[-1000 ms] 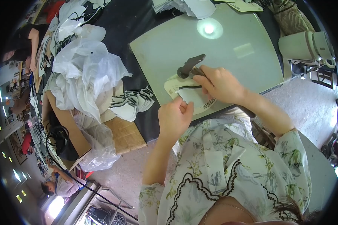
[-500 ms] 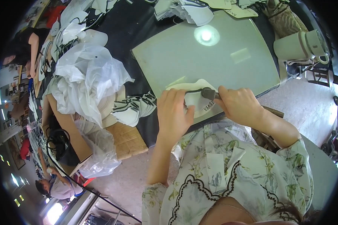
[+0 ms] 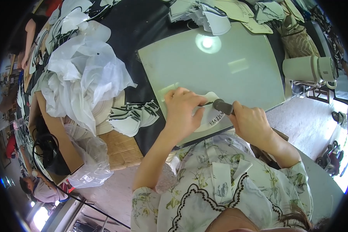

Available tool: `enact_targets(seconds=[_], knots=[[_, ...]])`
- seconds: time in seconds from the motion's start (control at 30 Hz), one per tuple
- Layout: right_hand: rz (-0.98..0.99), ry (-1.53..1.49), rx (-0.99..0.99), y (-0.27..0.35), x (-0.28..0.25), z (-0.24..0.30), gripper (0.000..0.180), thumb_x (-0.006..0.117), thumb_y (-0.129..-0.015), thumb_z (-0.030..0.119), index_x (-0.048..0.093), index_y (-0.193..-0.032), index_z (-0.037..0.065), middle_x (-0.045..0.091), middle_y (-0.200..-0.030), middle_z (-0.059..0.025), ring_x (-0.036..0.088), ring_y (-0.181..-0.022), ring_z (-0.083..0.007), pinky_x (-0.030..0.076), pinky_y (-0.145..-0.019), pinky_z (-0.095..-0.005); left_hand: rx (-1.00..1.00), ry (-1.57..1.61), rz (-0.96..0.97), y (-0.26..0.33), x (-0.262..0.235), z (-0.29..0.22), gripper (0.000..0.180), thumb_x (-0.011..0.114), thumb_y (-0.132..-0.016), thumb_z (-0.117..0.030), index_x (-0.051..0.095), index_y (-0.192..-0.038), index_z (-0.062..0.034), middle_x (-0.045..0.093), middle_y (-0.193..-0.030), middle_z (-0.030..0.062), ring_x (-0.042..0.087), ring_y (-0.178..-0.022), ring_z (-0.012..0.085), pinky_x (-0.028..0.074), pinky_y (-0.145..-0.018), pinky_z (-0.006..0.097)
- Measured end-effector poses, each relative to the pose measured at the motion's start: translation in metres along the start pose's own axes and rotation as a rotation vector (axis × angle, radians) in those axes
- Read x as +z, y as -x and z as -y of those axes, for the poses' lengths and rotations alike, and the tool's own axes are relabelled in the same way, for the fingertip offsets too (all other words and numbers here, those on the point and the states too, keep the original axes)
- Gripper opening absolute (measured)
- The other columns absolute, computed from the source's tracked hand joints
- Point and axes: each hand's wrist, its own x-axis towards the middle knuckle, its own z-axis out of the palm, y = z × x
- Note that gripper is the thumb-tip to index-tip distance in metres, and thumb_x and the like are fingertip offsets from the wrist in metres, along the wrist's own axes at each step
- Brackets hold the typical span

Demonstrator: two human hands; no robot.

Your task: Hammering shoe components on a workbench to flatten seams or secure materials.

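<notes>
On a pale green board (image 3: 243,85) lies a white curved piece (image 3: 210,120) with dark lettering, probably a shoe upper part. My left hand (image 3: 183,112) is at the piece's left side, thumb and forefinger closing on a dark strip along its upper edge. Some of the strip and piece is hidden under those fingers. My right hand (image 3: 253,120) grips a dark grey hammer (image 3: 223,106), fingers wrapped round its handle. The hammer's head rests on or just over the piece's upper edge, close to my left fingertips.
Stacked white pieces with dark edging (image 3: 133,118) lie left of the board beside a crumpled plastic bag (image 3: 87,73). A cardboard box (image 3: 58,135) stands farther left. More pieces (image 3: 199,15) sit behind the board; a pale tumbler (image 3: 305,69) is at right. Other people are at far left.
The view has shifted slightly. My left fingers have moved along the strip's edge, and the hammer has turned, showing more of its side. Both hands keep their hold.
</notes>
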Motion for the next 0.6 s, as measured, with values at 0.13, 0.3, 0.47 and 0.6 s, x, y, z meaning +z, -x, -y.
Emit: enact_targets(seconds=[0.13, 0.3, 0.47, 0.6], knots=[[-0.038, 0.023, -0.017, -0.004, -0.001, 0.002, 0.032, 0.059, -0.097, 0.029, 0.047, -0.083, 0.003, 0.056, -0.057, -0.0086, 0.058, -0.044, -0.0285, 0.046, -0.042, -0.0381, 0.099, -0.030, -0.051, 0.008, 0.009, 0.005, 0.020, 0.073, -0.073, -0.007, 0.072, -0.091, -0.0145, 0.063, -0.085, -0.0039, 0.054, -0.098, 0.0194, 0.029, -0.095, 0.042], [-0.049, 0.006, -0.023, -0.006, -0.001, -0.001, 0.032, 0.059, -0.097, 0.029, 0.047, -0.083, 0.003, 0.056, -0.056, -0.0089, 0.058, -0.044, -0.0286, 0.045, -0.041, -0.0378, 0.341, -0.405, -0.164, 0.014, 0.022, -0.002, 0.021, 0.070, -0.070, -0.009, 0.071, -0.090, -0.0114, 0.060, -0.089, -0.0020, 0.056, -0.097, 0.0180, 0.029, -0.102, 0.049], [-0.028, -0.046, 0.002, -0.009, -0.013, 0.000, 0.031, 0.059, -0.097, 0.029, 0.048, -0.083, 0.003, 0.056, -0.056, -0.0089, 0.057, -0.044, -0.0287, 0.045, -0.041, -0.0376, 0.402, -0.459, -0.124, 0.015, 0.019, -0.007, 0.017, 0.068, -0.073, -0.009, 0.070, -0.090, -0.0077, 0.060, -0.091, -0.0011, 0.056, -0.098, 0.0179, 0.029, -0.103, 0.050], [-0.064, -0.020, -0.049, -0.010, -0.009, -0.001, 0.031, 0.059, -0.096, 0.030, 0.048, -0.083, 0.003, 0.056, -0.057, -0.0078, 0.058, -0.045, -0.0274, 0.045, -0.041, -0.0366, 0.405, -0.467, -0.138, 0.016, 0.022, -0.007, 0.018, 0.068, -0.073, -0.010, 0.070, -0.091, -0.0067, 0.060, -0.095, -0.0004, 0.056, -0.101, 0.0181, 0.030, -0.102, 0.049]])
